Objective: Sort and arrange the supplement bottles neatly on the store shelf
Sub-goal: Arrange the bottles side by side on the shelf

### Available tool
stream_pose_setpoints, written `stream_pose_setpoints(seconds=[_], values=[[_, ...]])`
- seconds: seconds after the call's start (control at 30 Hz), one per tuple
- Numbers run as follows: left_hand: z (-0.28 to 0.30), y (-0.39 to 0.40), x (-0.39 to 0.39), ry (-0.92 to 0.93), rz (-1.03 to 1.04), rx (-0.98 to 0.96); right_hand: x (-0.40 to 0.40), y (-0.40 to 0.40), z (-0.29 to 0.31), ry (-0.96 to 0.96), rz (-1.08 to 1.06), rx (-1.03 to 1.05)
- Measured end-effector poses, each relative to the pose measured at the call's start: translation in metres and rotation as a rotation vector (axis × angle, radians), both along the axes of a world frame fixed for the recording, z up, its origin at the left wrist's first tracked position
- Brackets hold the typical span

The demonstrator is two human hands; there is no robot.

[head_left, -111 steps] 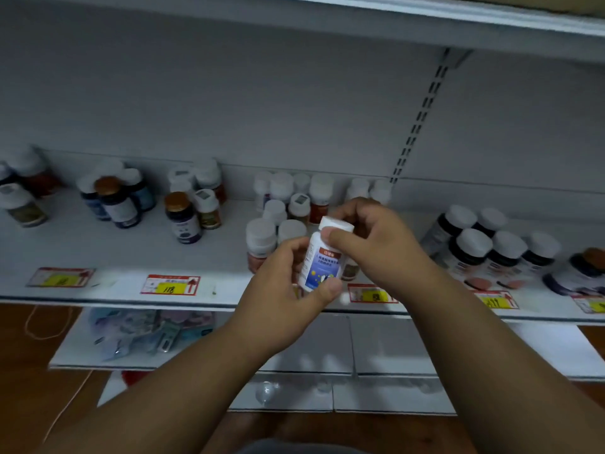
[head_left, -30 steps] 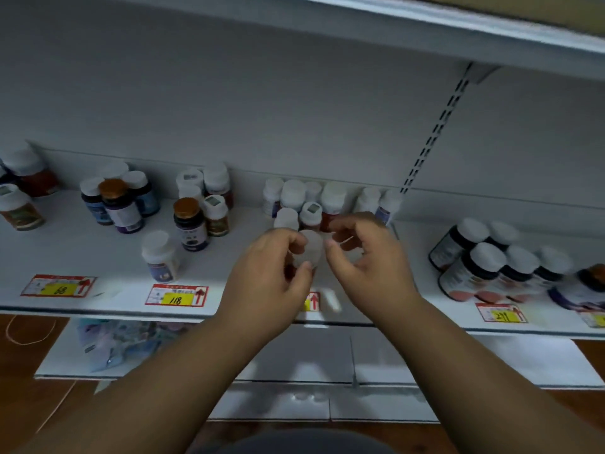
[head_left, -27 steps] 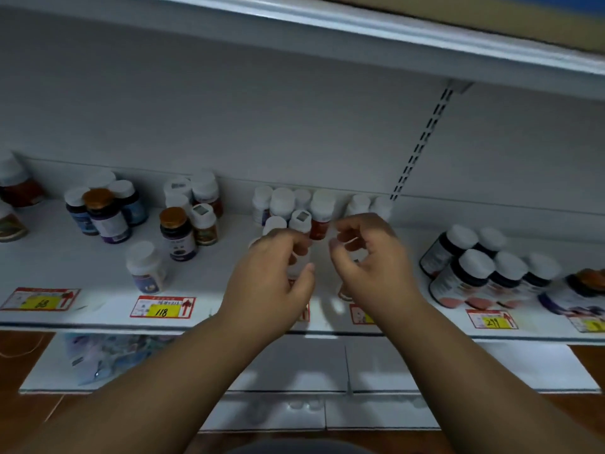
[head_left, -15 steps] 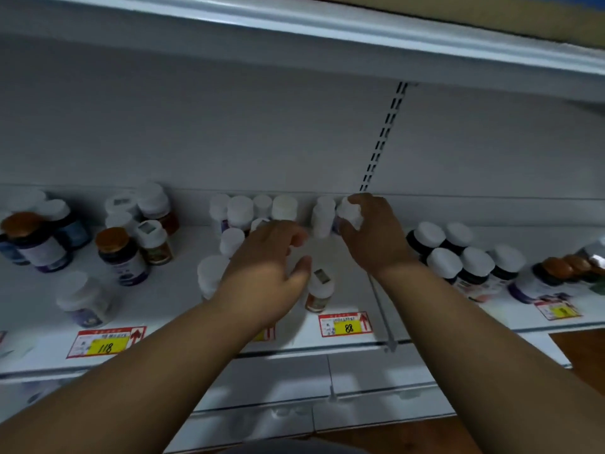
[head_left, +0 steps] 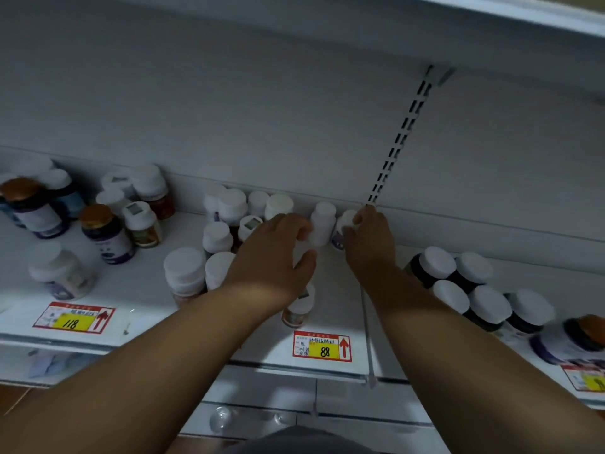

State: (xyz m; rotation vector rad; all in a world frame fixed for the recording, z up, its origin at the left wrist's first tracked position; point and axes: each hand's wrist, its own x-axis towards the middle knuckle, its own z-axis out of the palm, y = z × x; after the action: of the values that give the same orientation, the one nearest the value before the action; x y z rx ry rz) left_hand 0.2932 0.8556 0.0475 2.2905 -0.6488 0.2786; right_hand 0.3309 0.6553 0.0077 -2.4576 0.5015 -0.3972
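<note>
Left hand (head_left: 273, 253) fingers curled on white-capped bottle (head_left: 322, 224), right hand (head_left: 368, 237) pinching neighbouring white cap (head_left: 346, 221)

small bottle (head_left: 299, 308) half hidden under left wrist, far-right bottle (head_left: 579, 339) blurred, labels unreadable
</note>
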Motion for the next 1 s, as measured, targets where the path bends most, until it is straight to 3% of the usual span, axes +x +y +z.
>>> stream_pose_setpoints(seconds=[0.17,0.3,0.47,0.73,0.87,1.0], values=[[-0.001,-0.006,-0.004,0.018,0.049,-0.036,-0.027,0.002,0.011,-0.212,0.042,0.078],[0.003,-0.001,-0.017,0.044,0.088,-0.186,-0.043,0.019,0.046,-0.436,0.135,0.311],[0.010,0.026,-0.030,0.007,0.161,-0.251,-0.055,0.071,0.082,-0.383,0.390,0.414],[0.004,0.142,-0.038,-0.104,0.178,-0.321,-0.064,0.175,0.091,-0.320,0.512,0.342],[-0.001,0.226,-0.028,-0.122,0.286,-0.176,-0.064,0.243,0.082,-0.365,0.543,0.236],[0.000,0.286,0.004,-0.168,0.274,0.165,-0.052,0.299,0.053,-0.286,0.510,0.072]])
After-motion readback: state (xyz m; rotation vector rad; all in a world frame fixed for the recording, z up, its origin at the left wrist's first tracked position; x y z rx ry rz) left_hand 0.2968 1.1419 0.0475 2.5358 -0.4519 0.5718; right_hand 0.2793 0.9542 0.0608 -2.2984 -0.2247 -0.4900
